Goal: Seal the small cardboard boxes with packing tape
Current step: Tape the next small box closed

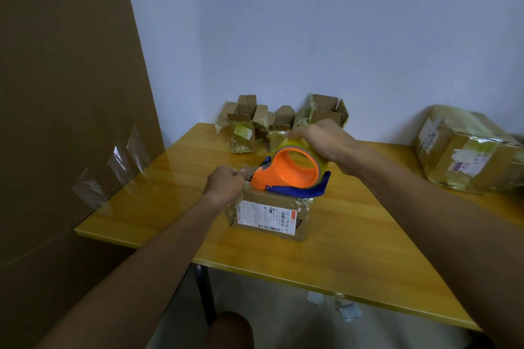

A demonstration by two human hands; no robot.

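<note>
Small cardboard box (269,214) sits on the wooden table (354,235) directly beneath both hands; its near face carries a white shipping label (266,217) with print too small to read. The top of the box is mostly covered by the tape dispenser (286,171) and the hands, so the state of its flaps cannot be judged.

Right hand (323,140) is curled over the top of the tape roll on the dispenser, an orange hub with a blue frame below; the fingertips are hidden behind the roll. Left hand (225,185) is closed at the dispenser's front end, fingers curled and pinching what appears to be the free end of the tape; the tape itself is clear and hard to make out there, and the cutter is hidden behind the knuckles.

Beyond the hands, against the wall, stands a cluster of open small boxes (283,122) with loose tape scraps; their contents are not visible. To the right of the right arm, larger taped parcels (465,150) are cut off by the frame edge. Left of the left arm, a tall cardboard sheet (65,122) leans upright, with clear tape strips (113,167) stuck on it.
</note>
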